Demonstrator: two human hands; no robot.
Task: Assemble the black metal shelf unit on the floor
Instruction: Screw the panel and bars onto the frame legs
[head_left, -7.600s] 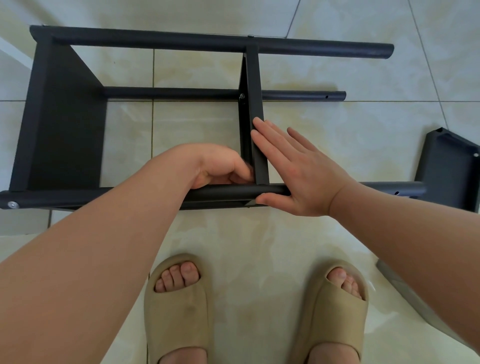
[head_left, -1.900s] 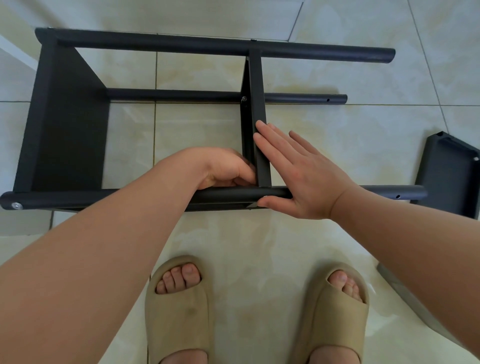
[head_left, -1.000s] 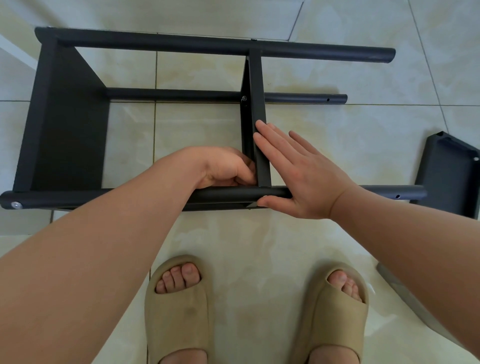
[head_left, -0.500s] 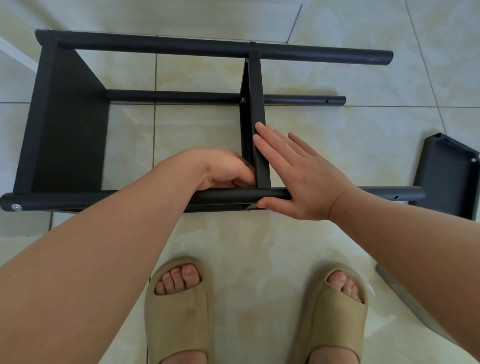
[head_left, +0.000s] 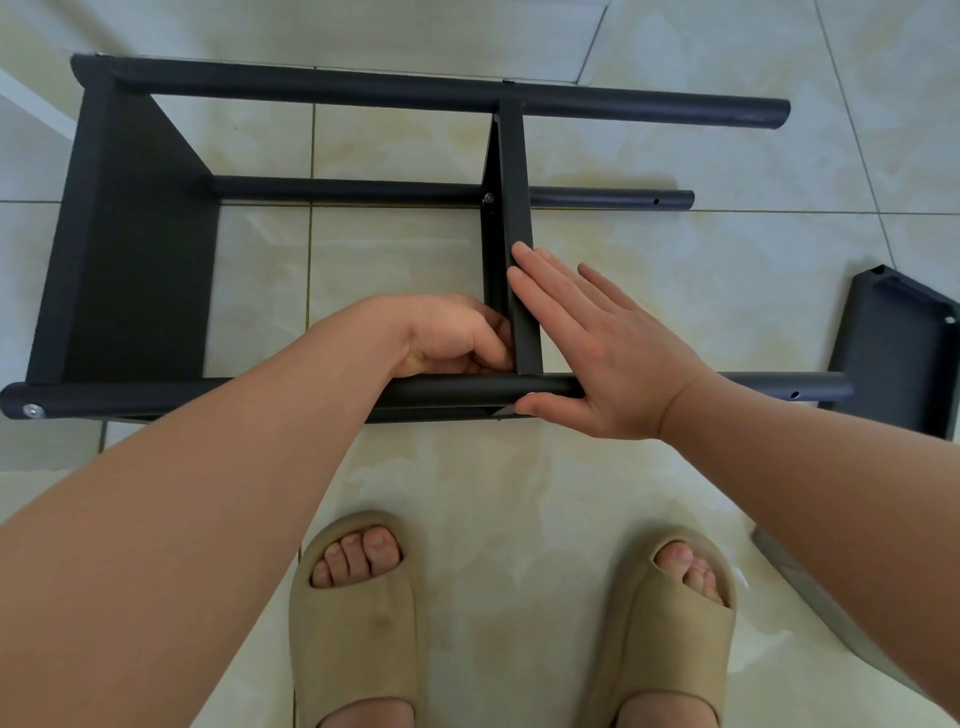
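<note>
The black metal shelf unit (head_left: 135, 249) lies on its side on the tiled floor, with one end panel fixed at the left. A middle shelf panel (head_left: 511, 171) stands on edge between the far pole (head_left: 363, 91) and the near pole (head_left: 208, 397). My left hand (head_left: 447, 338) is curled with closed fingers in the corner where that panel meets the near pole; what the fingers pinch is hidden. My right hand (head_left: 597, 353) lies flat with straight fingers against the panel's right face, its thumb under the near pole.
A loose black shelf panel (head_left: 893, 348) lies at the right, past the poles' free ends. A grey sheet-like object (head_left: 810, 587) sits at the lower right. My feet in beige slippers (head_left: 358, 623) stand just in front of the near pole. A silver screw (head_left: 34, 411) caps its left end.
Both hands keep their places at the middle panel's near corner. Only the view shifts slightly.
</note>
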